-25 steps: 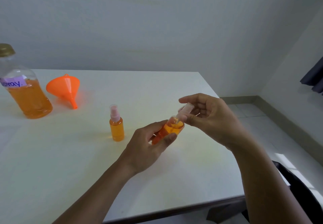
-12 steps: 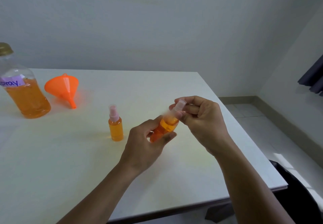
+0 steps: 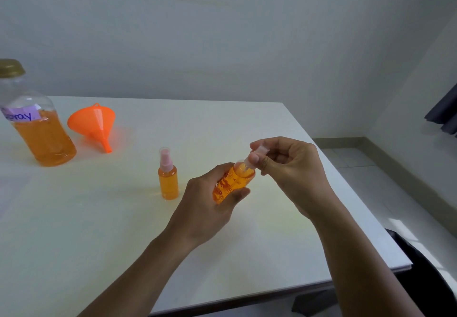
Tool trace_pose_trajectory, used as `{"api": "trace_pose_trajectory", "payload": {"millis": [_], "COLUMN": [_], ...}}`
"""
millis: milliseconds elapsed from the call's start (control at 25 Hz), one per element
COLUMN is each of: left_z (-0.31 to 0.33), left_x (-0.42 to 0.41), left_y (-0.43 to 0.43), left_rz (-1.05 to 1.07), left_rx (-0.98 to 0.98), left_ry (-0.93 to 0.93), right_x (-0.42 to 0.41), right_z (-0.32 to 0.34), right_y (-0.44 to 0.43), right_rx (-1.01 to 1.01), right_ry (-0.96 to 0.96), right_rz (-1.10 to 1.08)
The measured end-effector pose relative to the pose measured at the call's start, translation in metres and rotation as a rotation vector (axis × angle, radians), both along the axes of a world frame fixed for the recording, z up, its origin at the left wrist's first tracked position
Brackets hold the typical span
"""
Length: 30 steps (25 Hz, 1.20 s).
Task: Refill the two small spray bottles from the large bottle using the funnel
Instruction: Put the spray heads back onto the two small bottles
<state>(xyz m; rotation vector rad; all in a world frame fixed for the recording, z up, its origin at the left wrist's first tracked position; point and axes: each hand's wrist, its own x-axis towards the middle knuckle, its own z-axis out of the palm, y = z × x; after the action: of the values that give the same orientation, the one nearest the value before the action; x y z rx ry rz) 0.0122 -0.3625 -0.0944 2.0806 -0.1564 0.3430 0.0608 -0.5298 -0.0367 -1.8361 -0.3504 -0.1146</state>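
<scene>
My left hand grips a small orange spray bottle with a floral print, tilted to the right above the white table. My right hand pinches its clear spray top between thumb and fingers. A second small spray bottle, orange with a pink nozzle under a clear cap, stands upright to the left of my hands. The orange funnel lies on its side at the back left. Beside it stands the large bottle, capped in gold, labelled "spray" and about half full of orange liquid.
The table's right edge and near edge drop to a tiled floor. A dark object sits low at the right, under the table corner. A dark curtain hangs at the far right wall.
Both hands with the held bottle have shifted slightly left and lower. The right fingers have turned around the spray top. The other objects have not moved.
</scene>
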Motion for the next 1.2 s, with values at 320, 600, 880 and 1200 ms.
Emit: {"api": "trace_pose_trajectory", "payload": {"millis": [320,600,880,1200], "left_z": [0.009,0.008,-0.002,0.004], "left_x": [-0.004,-0.004,-0.002,-0.002], "left_y": [0.001,0.004,0.007,0.005], "left_rz": [-0.008,-0.037,-0.098,-0.306], "left_rx": [0.011,0.01,-0.093,-0.453], "left_ry": [0.021,0.069,0.136,0.194], "right_x": [0.0,0.002,0.008,0.02], "right_z": [0.003,0.004,0.01,-0.02], "right_y": [-0.001,-0.006,-0.022,-0.041], "right_rx": [-0.125,-0.115,0.27,-0.125], "right_ry": [-0.086,-0.074,0.126,0.125], "right_rz": [-0.07,-0.058,0.06,-0.172]}}
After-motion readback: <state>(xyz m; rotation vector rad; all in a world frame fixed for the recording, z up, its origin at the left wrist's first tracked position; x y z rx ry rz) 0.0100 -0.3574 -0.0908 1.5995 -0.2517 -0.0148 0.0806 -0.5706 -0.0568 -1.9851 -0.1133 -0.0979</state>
